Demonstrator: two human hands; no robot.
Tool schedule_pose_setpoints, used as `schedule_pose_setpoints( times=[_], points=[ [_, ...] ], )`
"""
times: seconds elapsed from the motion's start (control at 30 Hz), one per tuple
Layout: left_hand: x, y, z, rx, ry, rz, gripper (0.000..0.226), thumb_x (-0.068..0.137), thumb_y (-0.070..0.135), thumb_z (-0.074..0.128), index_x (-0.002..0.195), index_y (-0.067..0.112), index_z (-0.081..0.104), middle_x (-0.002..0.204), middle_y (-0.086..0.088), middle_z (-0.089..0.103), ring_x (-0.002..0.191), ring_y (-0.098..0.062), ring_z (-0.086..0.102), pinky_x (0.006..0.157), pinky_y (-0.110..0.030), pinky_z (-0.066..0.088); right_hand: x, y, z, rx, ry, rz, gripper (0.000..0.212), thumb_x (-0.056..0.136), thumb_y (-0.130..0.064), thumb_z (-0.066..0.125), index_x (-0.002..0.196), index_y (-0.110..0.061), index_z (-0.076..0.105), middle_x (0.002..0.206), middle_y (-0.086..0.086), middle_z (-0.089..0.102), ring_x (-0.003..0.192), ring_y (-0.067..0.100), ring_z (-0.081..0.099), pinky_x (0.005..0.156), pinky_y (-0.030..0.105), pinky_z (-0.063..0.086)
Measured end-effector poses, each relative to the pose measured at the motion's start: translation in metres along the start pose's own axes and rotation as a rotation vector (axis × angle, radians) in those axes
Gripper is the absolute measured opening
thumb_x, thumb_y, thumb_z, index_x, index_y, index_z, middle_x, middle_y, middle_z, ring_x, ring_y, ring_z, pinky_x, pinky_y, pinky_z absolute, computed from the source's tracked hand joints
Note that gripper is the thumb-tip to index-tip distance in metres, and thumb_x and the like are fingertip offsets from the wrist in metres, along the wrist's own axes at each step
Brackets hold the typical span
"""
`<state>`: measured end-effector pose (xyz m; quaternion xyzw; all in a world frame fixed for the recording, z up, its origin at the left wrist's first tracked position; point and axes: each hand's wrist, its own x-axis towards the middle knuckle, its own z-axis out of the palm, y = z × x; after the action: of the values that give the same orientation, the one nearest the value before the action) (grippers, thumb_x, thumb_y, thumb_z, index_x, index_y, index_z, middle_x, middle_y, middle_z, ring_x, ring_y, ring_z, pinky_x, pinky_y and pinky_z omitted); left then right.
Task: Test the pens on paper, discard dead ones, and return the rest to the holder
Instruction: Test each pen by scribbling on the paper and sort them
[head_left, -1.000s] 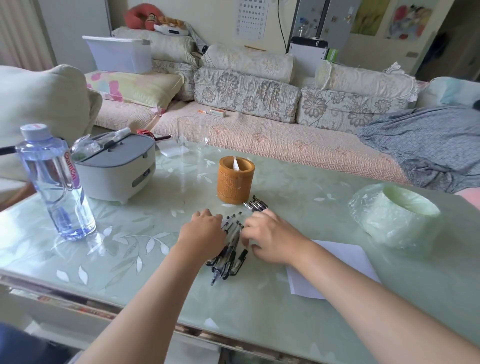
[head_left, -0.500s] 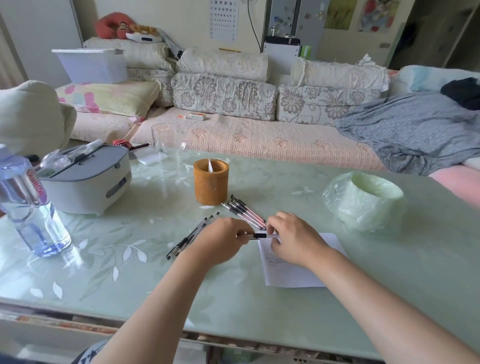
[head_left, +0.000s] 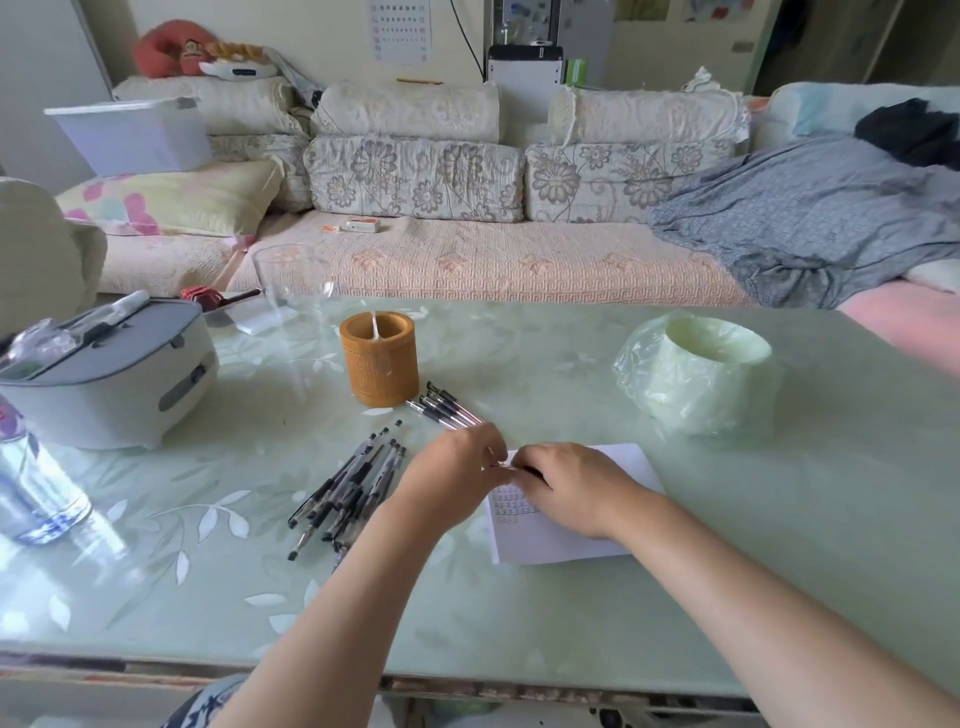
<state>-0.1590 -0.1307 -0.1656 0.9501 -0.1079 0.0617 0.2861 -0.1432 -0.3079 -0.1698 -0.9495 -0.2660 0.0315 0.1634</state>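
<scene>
A long flowered sofa (head_left: 467, 260) is seen behind a green glass table (head_left: 571, 613). A grey and white machine (head_left: 119, 379) is set on the table at the far left. A small bin (head_left: 696, 379) lined with a pale green bag is placed at the right. A sheet of paper (head_left: 561, 540) with small marks on it is laid flat near the middle. A round brown holder (head_left: 379, 358) is stood upright behind it.

A big pile of pens (head_left: 348, 488) is spread left of the paper. A small row of pens (head_left: 447, 408) is laid just beside the holder.

The left hand (head_left: 452, 473) and the right hand (head_left: 571, 483) are brought together over the paper's top left corner. One pen (head_left: 506, 466) is pinched by curled fingers of both hands and is mostly hidden.
</scene>
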Motion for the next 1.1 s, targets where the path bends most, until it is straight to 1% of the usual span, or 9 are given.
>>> schedule_pose_setpoints(
  times=[0.13,0.23,0.4,0.57,0.67,0.8,0.93,1.0,1.1],
  points=[
    [0.002,-0.002,-0.001,-0.076,-0.036,-0.007,0.007,0.082,0.023,0.073,0.088,0.021,0.071,0.08,0.01,0.068,0.068,0.001,0.058,0.063,-0.016,0.044,-0.002,0.006,-0.001,-0.021,-0.023,0.011,0.028,0.1,-0.038,0.039,0.095,-0.02,0.06,0.09,0.001,0.062,0.086,0.025,0.057,0.076,0.04,0.048],
    [0.0,0.0,0.0,-0.104,-0.059,-0.003,0.012,0.085,0.017,0.068,0.095,0.023,0.072,0.081,0.012,0.069,0.068,0.008,0.056,0.063,-0.005,0.041,-0.004,0.009,0.0,0.047,-0.035,0.009,0.025,0.102,-0.03,0.039,0.094,-0.015,0.059,0.092,0.004,0.059,0.089,0.026,0.055,0.079,0.04,0.045],
    [0.0,0.004,0.005,-0.141,-0.018,0.004,0.005,0.083,0.022,0.072,0.088,0.024,0.071,0.075,0.016,0.066,0.066,0.008,0.055,0.059,-0.01,0.039,-0.008,0.008,0.001,0.007,0.03,-0.005,0.023,0.101,-0.03,0.037,0.102,-0.023,0.059,0.099,0.001,0.064,0.093,0.026,0.057,0.077,0.037,0.043],
    [0.004,0.003,0.006,-0.185,-0.023,-0.025,0.004,0.08,0.019,0.076,0.083,0.022,0.074,0.077,0.008,0.07,0.074,-0.008,0.063,0.068,-0.023,0.048,-0.008,0.008,0.0,-0.066,0.079,-0.001,0.023,0.101,-0.036,0.037,0.108,-0.03,0.058,0.097,0.003,0.067,0.092,0.03,0.058,0.072,0.035,0.041],
    [0.005,0.0,0.005,-0.204,-0.034,-0.034,0.008,0.078,0.016,0.077,0.079,0.024,0.074,0.072,0.012,0.069,0.065,0.003,0.059,0.061,-0.013,0.045,-0.01,0.01,0.0,-0.095,0.106,0.008,0.026,0.1,-0.045,0.035,0.112,-0.037,0.056,0.098,0.002,0.068,0.093,0.03,0.059,0.072,0.035,0.042],
    [0.006,-0.002,0.005,-0.193,-0.047,-0.034,0.009,0.079,0.018,0.077,0.081,0.025,0.072,0.075,0.011,0.07,0.068,0.001,0.06,0.062,-0.012,0.045,-0.01,0.011,0.002,0.016,0.056,0.05,0.028,0.099,-0.048,0.037,0.11,-0.034,0.059,0.1,-0.001,0.068,0.097,0.026,0.059,0.073,0.035,0.044],
    [0.005,-0.008,0.004,-0.037,-0.049,-0.031,0.007,0.084,0.022,0.071,0.088,0.026,0.068,0.078,0.017,0.065,0.07,0.003,0.056,0.068,-0.02,0.049,-0.014,0.012,0.002,0.135,0.026,0.096,0.035,0.098,-0.037,0.042,0.131,-0.027,0.049,0.12,0.0,0.064,0.111,0.022,0.057,0.082,0.031,0.042],
    [0.006,-0.012,0.004,0.045,-0.045,-0.044,0.008,0.085,0.024,0.069,0.091,0.027,0.066,0.084,0.016,0.065,0.073,-0.003,0.057,0.072,-0.028,0.052,-0.015,0.014,-0.001,0.245,0.028,0.083,0.03,0.097,-0.018,0.041,0.124,-0.027,0.046,0.104,0.001,0.064,0.095,0.018,0.055,0.074,0.026,0.039],
    [0.006,-0.014,0.004,0.128,-0.056,-0.059,0.009,0.085,0.026,0.068,0.093,0.028,0.065,0.092,0.015,0.066,0.08,-0.008,0.058,0.074,-0.03,0.053,-0.012,0.014,-0.003,0.418,0.103,0.108,0.025,0.093,-0.003,0.042,0.097,-0.026,0.052,0.081,-0.005,0.057,0.065,0.006,0.049,0.062,0.028,0.039]
  ],
)
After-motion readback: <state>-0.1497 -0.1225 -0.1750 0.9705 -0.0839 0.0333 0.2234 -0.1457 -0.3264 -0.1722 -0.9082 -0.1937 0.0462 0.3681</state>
